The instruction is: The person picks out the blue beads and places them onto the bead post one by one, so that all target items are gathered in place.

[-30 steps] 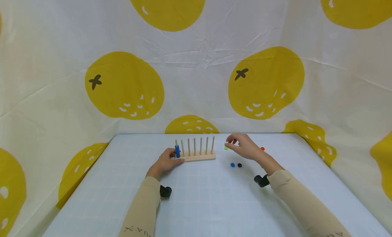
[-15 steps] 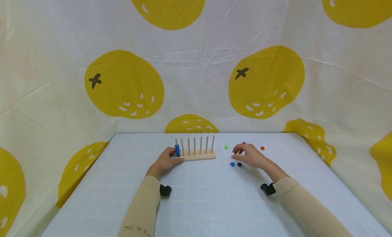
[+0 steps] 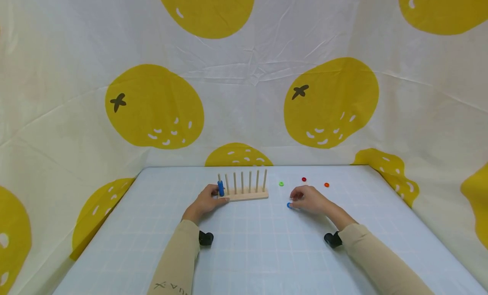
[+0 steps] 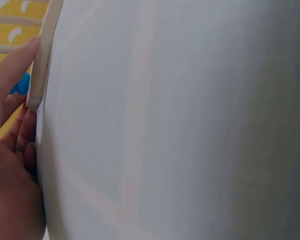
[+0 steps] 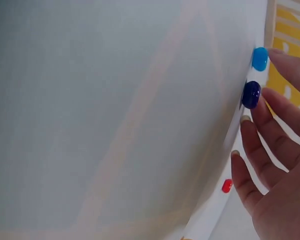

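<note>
My left hand (image 3: 205,201) grips the left end of a wooden peg rack (image 3: 248,196), its thumb along the front and its fingers behind. Blue beads (image 3: 220,188) are stacked on the leftmost peg; the other pegs stand bare. In the left wrist view the thumb lies against the rack's base (image 4: 39,80). Right of the rack, my right hand (image 3: 310,199) is low over the table with its fingers loosely bent. In the right wrist view its thumb tip is at a light blue bead (image 5: 260,59) and its index fingertip beside a dark blue bead (image 5: 251,95). The head view hides the dark bead.
Beyond the right hand lie a green bead (image 3: 281,183), a red bead (image 3: 303,179) and an orange bead (image 3: 326,185). A white cloth (image 3: 244,252) with faint lines covers the table. Behind it hangs a curtain (image 3: 244,108) printed with yellow fruit.
My right hand has drawn back from near the green bead toward me, down to the two blue beads. The red bead has come into full view. My left hand has stayed on the rack.
</note>
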The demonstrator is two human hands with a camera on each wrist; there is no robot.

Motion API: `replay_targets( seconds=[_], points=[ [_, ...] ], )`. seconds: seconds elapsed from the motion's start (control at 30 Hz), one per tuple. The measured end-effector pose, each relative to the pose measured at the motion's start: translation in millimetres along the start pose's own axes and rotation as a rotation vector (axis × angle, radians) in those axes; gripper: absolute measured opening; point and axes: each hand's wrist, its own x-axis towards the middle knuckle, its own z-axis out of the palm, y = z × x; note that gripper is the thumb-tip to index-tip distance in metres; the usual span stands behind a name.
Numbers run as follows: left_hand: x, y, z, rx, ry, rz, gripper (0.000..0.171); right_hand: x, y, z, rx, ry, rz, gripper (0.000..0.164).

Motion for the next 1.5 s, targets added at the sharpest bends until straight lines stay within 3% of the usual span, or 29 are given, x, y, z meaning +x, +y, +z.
replay_targets(
  seconds=[0.23, 0.77, 1.23, 1.5],
  points=[
    [0.3, 0.0, -1.2, 0.000, 0.001, 0.002, 0.055, 5.0, -0.3, 3.2, 0.005, -0.016, 0.080, 0.019],
    [4.5, -4.3, 0.6, 0.000, 0.003, -0.002, 0.056, 9.2, -2.2, 2.9, -0.022, -0.025, 0.101, 0.009],
    [0.1, -0.7, 0.8, 0.010, 0.008, 0.002, 0.051, 8.2, -6.3, -6.2, -0.052, 0.083, 0.007, 0.014],
    [2.2, -0.3, 0.2, -0.004, 0.001, -0.015, 0.058, 8.1, -11.4, -11.2, -0.043, 0.176, -0.048, 0.016]
  ],
)
